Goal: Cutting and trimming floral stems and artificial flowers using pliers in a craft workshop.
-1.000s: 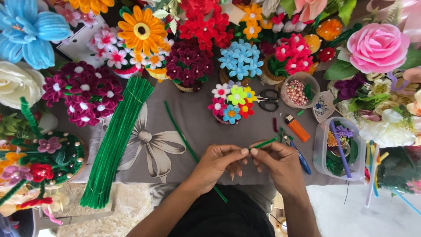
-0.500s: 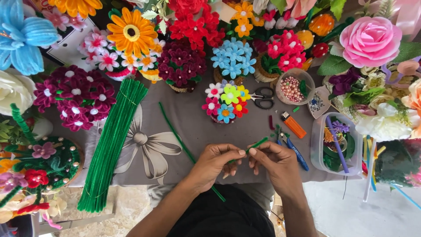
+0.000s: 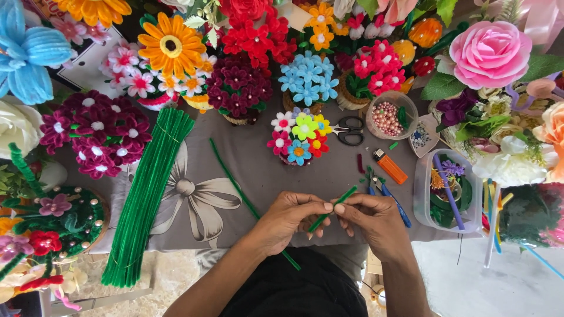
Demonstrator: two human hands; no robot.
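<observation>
Grey flower-print cloth (image 3: 247, 158) crowded with fuzzy blooms; left hand (image 3: 291, 220) and right hand (image 3: 370, 220) both pinch a short green pipe cleaner (image 3: 335, 206) between fingertips

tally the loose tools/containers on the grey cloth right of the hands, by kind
Scissors: 1
Orange lighter: 1
Round cup of beads: 1
Clear plastic tub: 1
Blue-handled pliers: 1
Total: 5
</observation>
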